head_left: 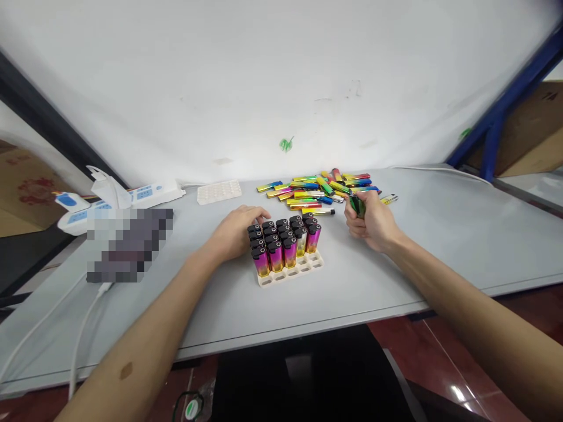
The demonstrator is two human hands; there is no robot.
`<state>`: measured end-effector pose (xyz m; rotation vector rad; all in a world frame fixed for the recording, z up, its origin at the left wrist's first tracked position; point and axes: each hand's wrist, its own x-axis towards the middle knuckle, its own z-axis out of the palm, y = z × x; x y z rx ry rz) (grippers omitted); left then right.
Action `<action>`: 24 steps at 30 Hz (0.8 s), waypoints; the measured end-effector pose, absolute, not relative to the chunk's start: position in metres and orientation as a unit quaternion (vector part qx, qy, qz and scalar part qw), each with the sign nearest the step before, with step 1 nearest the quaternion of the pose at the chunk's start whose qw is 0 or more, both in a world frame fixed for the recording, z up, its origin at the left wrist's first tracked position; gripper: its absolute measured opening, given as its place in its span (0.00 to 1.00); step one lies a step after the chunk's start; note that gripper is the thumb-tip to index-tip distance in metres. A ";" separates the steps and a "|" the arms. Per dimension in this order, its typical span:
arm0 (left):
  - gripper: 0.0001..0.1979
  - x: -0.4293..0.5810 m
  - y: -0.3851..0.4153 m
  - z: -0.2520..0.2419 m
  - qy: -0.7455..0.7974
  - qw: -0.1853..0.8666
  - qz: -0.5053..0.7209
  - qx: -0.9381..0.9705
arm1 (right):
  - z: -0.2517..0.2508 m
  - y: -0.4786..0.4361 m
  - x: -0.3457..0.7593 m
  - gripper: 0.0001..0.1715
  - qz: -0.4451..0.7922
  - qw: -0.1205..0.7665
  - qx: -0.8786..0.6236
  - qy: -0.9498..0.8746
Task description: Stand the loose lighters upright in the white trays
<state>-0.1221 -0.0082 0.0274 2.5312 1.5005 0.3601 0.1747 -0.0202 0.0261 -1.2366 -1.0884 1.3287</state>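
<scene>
My left hand curls around the back left side of a white holed tray, its fingertips partly hidden behind the lighters. Upright in the tray stand several lighters with black tops, mostly purple fading to gold; one lighter is silver and yellow. Bare holes show along the tray's front row. My right hand is raised to the right of the tray, closed around a green lighter with the thumb near its top end. Behind and left of that hand lies a loose pile of multicoloured lighters.
A second white holed tray lies near the wall. At the left are a power strip with plugs, a blurred-out dark object and white cables. A blue metal frame stands at the right. The table's front edge runs close to me.
</scene>
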 end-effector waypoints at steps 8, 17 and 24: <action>0.18 -0.123 -0.008 0.026 0.502 0.085 0.123 0.852 | 0.026 -0.022 0.174 0.24 0.515 0.508 -0.459 -0.516; 0.16 -0.122 -0.008 0.027 0.510 0.083 0.122 0.848 | 0.034 -0.033 0.186 0.18 0.471 0.482 -0.378 -0.635; 0.17 -0.121 -0.009 0.027 0.520 0.088 0.114 0.842 | 0.033 -0.053 0.167 0.14 0.376 0.506 -0.331 -0.702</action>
